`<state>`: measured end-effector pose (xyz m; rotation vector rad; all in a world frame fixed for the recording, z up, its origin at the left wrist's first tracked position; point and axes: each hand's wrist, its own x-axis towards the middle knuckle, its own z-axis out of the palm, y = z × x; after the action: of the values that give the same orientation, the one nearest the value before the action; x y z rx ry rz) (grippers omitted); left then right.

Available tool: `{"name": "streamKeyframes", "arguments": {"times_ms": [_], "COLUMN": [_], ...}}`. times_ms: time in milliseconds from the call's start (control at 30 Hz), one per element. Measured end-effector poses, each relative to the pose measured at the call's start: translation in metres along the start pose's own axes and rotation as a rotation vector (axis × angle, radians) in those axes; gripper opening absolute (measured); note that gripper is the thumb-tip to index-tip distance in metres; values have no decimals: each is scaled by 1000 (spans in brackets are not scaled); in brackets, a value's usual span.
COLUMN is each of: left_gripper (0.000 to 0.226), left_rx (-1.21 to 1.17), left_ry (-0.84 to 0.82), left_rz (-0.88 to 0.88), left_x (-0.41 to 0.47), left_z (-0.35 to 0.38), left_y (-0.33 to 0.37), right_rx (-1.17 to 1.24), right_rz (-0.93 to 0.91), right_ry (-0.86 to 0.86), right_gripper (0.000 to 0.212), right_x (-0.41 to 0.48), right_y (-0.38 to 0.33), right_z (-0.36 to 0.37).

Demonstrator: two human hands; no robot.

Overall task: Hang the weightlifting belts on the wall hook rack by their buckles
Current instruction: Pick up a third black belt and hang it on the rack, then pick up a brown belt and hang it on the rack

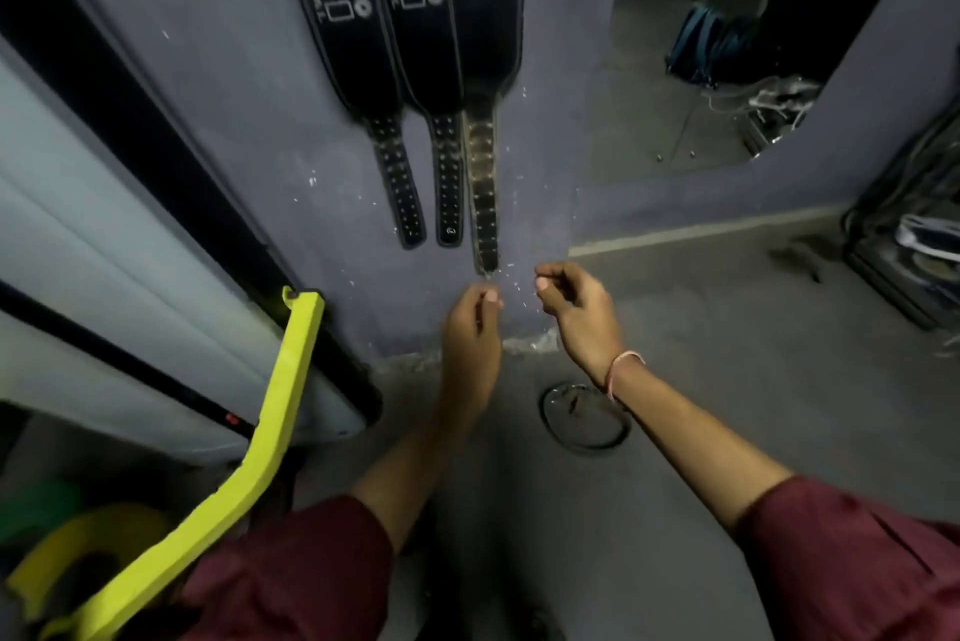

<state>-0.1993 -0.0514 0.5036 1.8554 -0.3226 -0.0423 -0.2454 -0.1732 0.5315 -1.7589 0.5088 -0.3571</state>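
Three black weightlifting belts hang side by side down the grey wall: a left belt (pixel 343 27) and a middle belt (pixel 423 16) with white lettering, and a right belt (pixel 488 6) with a red logo. Their studded tail straps point at the floor; the hook rack and buckles are above the frame. My left hand (pixel 475 323) is just below the tip of the right belt's tail (pixel 483 224), fingers curled, holding nothing. My right hand (pixel 574 305) hangs to the right of that tip, fingers loosely curled and empty.
A yellow metal bar (pixel 270 432) of a machine leans at lower left beside a white and black panel (pixel 104 203). A round floor drain (pixel 584 414) lies under my right wrist. A wall mirror (pixel 727 42) and a cluttered rack (pixel 914 245) stand at right.
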Motion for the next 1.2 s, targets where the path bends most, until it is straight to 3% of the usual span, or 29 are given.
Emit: {"name": "streamKeyframes", "arguments": {"times_ms": [300,700,867,1067,1200], "left_gripper": [19,22,25,35,39], "left_rx": [78,120,213,179,144], "left_ry": [-174,-513,-613,-712,-683], "left_rz": [-185,-357,-276,-521,-624], "left_x": [-18,78,100,96,87], "left_z": [69,188,266,378,443], "left_y": [-71,-217,-311,-492,-603], "right_rx": [-62,-122,-171,-319,-531], "right_rz": [315,648,800,771,693], "right_ry": [76,179,202,73,-97], "right_gripper": [10,19,24,36,50], "right_x": [0,110,154,213,247], "right_y": [123,292,421,619,751], "right_z": [-19,-20,-21,-11,-5]}}
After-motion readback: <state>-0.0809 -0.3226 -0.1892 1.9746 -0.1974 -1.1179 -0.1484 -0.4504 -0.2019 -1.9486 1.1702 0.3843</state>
